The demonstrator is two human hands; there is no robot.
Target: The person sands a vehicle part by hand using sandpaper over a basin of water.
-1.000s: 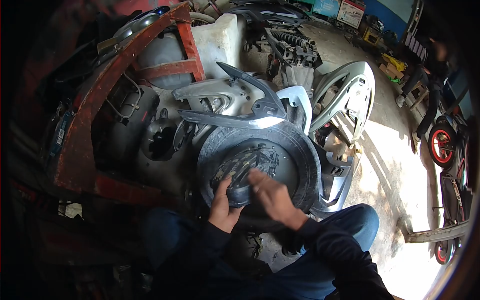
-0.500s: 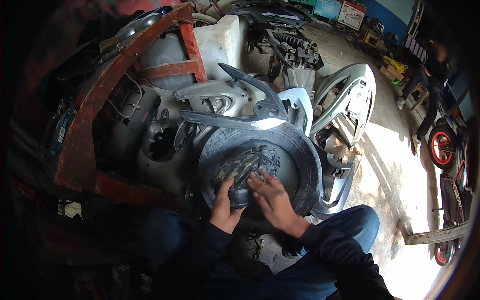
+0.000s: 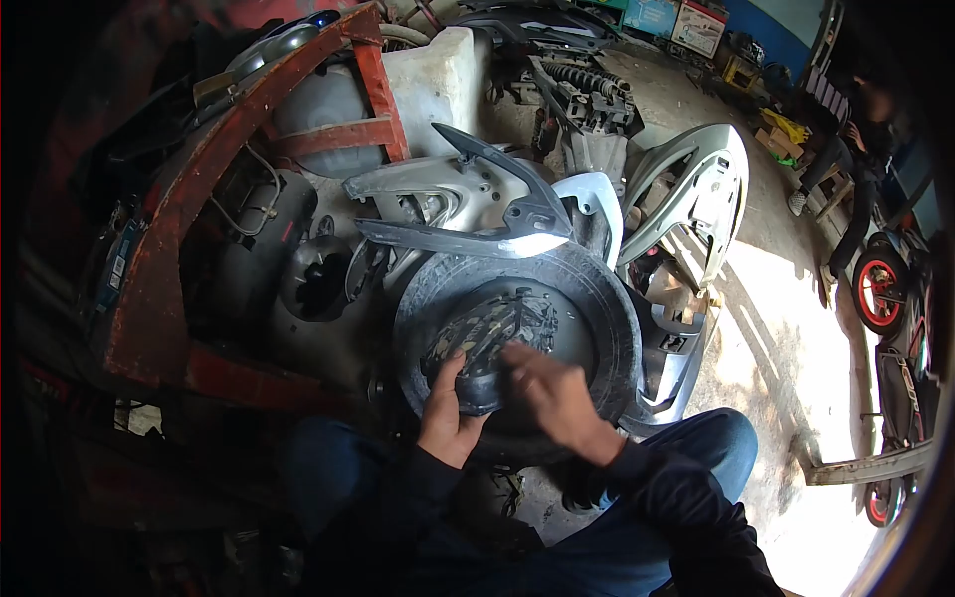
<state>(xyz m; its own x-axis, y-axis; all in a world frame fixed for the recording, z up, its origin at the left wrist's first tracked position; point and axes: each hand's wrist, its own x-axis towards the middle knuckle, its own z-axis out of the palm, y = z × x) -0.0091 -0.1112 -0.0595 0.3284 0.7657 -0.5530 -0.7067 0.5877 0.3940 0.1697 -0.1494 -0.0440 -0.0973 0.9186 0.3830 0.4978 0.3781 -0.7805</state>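
A dark, camouflage-patterned part (image 3: 479, 333) with a rough, blackish far end is held over a round black rubber tub (image 3: 615, 333) that looks like a tyre. Its exact kind is unclear. My left hand (image 3: 448, 420) grips the near left side, thumb on top and the other fingers hidden underneath. At the part's right side, my right hand (image 3: 559, 400) is smeared by motion. Its fingertips are at or close to the surface; whether they hold anything small does not show.
Grey body panels (image 3: 477, 194) and a dark curved trim piece (image 3: 477, 237) lie just beyond the tub. A rusty red frame (image 3: 169, 249) stands at left, with a shock absorber (image 3: 587, 80) further back. Another person (image 3: 846, 159) sits at right near a red-wheeled motorcycle (image 3: 880, 289).
My right hand has shifted slightly right and down over the part and is now blurred. My left hand keeps its grip, and the part has barely moved.
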